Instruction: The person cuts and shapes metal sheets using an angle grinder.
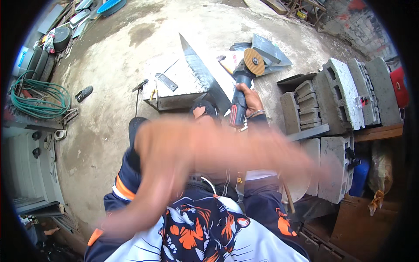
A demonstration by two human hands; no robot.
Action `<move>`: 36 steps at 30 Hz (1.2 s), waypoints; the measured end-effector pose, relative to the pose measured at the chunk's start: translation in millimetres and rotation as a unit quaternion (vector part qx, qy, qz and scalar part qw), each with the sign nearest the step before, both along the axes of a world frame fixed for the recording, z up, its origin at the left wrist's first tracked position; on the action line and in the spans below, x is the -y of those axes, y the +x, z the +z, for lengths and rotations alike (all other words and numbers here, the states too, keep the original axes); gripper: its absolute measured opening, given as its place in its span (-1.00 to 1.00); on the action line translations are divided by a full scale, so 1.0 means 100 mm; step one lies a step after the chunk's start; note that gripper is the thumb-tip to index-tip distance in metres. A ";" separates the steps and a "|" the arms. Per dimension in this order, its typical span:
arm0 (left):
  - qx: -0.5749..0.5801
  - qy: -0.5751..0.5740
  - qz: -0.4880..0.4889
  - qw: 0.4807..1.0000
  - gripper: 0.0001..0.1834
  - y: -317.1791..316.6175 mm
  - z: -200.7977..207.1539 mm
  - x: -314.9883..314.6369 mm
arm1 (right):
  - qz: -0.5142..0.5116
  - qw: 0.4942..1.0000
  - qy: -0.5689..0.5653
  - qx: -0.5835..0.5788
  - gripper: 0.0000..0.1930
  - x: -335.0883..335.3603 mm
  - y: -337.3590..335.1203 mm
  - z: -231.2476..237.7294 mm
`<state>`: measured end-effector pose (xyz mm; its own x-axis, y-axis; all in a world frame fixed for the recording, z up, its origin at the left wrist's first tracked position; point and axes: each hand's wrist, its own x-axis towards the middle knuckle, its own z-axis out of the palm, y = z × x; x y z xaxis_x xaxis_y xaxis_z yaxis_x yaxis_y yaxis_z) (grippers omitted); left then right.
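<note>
My right hand (251, 99) is wrapped round the body of a black and red angle grinder (243, 79). Its tan disc (254, 65) points away from me. My left hand (231, 146) sweeps across the front of the view, close to the camera. Motion smears its fingers, so their pose cannot be made out. Beyond it, a long pointed piece of sheet metal (201, 67) slants over a low white-topped stand (179, 85). On that top lies a small flat metal piece with a slot (166, 81). A hammer (139, 85) is at the stand's left edge, near yellow-handled pliers (152, 94).
Grey concrete blocks (334, 94) are stacked at the right. Sheet-metal pieces (267, 49) lie on the floor beyond the grinder. A coiled green hose (39, 98) is at the left, with a blue basin (110, 6) farther back. A dark shoe (84, 93) lies on the concrete floor.
</note>
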<state>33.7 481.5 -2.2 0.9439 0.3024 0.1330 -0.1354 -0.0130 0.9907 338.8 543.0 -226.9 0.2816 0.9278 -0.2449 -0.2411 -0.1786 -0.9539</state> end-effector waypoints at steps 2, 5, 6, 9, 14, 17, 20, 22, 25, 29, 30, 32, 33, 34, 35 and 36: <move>-0.040 0.102 0.133 0.985 -0.14 0.64 -0.10 -0.68 | -0.021 0.992 -0.082 -0.091 -0.67 0.07 0.04 0.02; -0.157 0.086 0.460 0.870 -0.11 1.03 -1.25 -1.75 | 0.000 0.989 -0.093 -0.115 -0.68 0.11 0.14 0.13; -0.191 0.112 0.504 0.835 0.04 1.01 -1.58 -1.97 | -0.002 0.990 -0.096 -0.108 -0.69 0.09 0.09 0.16; -0.225 0.073 0.594 0.769 0.30 0.98 -2.28 -2.35 | 0.006 0.990 -0.097 -0.102 -0.68 0.09 0.00 0.19; -0.147 -0.149 0.593 0.777 0.47 1.42 -2.64 -2.62 | -0.014 0.986 -0.133 -0.104 -0.78 0.33 0.11 0.17; -0.057 -0.082 0.610 0.786 0.32 1.24 -2.79 -2.98 | 0.018 0.985 -0.132 -0.106 -0.76 0.23 -0.09 0.27; -0.076 -0.097 0.629 0.767 0.30 1.44 -2.78 -2.83 | 0.020 0.982 -0.138 -0.131 -0.75 0.34 -0.04 0.28; -0.079 -0.102 0.636 0.761 0.31 1.46 -2.72 -2.74 | 0.000 0.985 -0.121 -0.127 -0.66 0.48 0.03 0.23; -0.036 -0.131 0.629 0.766 0.25 1.38 -2.65 -2.61 | -0.017 0.992 -0.108 -0.068 -0.64 0.78 0.12 0.23; -0.047 -0.040 0.621 0.781 0.23 1.44 -2.64 -2.50 | -0.058 0.991 -0.116 -0.040 -0.70 1.30 0.26 0.11; -0.052 -0.002 0.625 0.779 0.23 1.47 -2.66 -2.48 | -0.058 0.990 -0.119 -0.041 -0.70 1.43 0.29 0.09; -0.064 -0.012 0.614 0.787 0.23 1.56 -2.66 -2.43 | -0.077 0.982 -0.148 -0.090 -0.68 1.69 0.34 0.07; -0.074 -0.021 0.603 0.794 0.24 1.62 -2.65 -2.41 | -0.084 0.981 -0.150 -0.089 -0.68 1.83 0.36 0.05; -0.074 -0.023 0.598 0.798 0.24 1.67 -2.63 -2.38 | -0.101 0.980 -0.150 -0.087 -0.66 1.96 0.37 0.03; -0.096 -0.007 0.604 0.791 0.24 1.70 -2.63 -2.36 | -0.117 0.978 -0.149 -0.086 -0.65 2.08 0.37 0.03; -0.117 0.011 0.609 0.784 0.25 1.73 -2.63 -2.33 | -0.114 0.978 -0.157 -0.071 -0.66 2.19 0.36 0.08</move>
<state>206.6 714.6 -265.0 -0.0446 0.9989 0.0158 0.1763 -0.0077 0.9843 374.9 324.1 -219.3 0.4156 0.7172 -0.5593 -0.4343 -0.3838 -0.8149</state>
